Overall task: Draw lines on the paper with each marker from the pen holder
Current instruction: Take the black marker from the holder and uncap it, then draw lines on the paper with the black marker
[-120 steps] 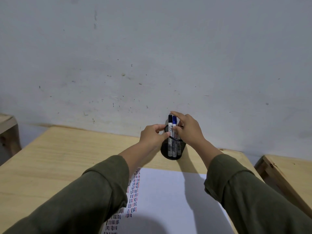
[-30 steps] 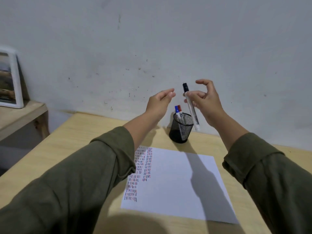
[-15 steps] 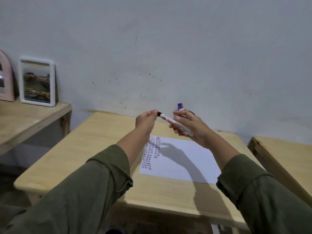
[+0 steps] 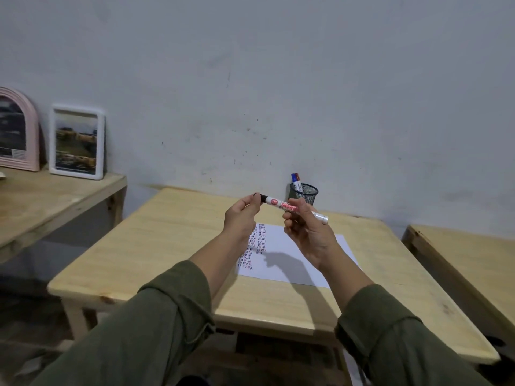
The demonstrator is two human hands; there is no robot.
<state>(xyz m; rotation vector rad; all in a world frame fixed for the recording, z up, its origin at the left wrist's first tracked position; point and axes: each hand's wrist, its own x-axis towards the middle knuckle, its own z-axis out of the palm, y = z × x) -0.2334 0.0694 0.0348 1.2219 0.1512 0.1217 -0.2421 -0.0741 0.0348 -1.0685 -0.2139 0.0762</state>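
Observation:
I hold a white marker with a black cap (image 4: 281, 205) level in the air above the table. My right hand (image 4: 308, 232) grips its barrel. My left hand (image 4: 242, 218) pinches the black cap at its left end. Below my hands a white paper (image 4: 295, 263) lies on the wooden table (image 4: 156, 246), with columns of short red, blue and black strokes along its left side. A black mesh pen holder (image 4: 305, 193) stands at the table's far edge by the wall, with a blue and a red marker (image 4: 296, 181) sticking out of it.
A lower wooden shelf (image 4: 41, 199) at the left carries a white picture frame (image 4: 77, 142) and a pink arched frame (image 4: 16, 129). Another wooden table (image 4: 468, 263) stands at the right. A grey wall rises behind the table.
I lifted the black-capped marker out of the holder with my right hand, turned it level, and brought my left hand onto its cap. The view has pulled back from the table.

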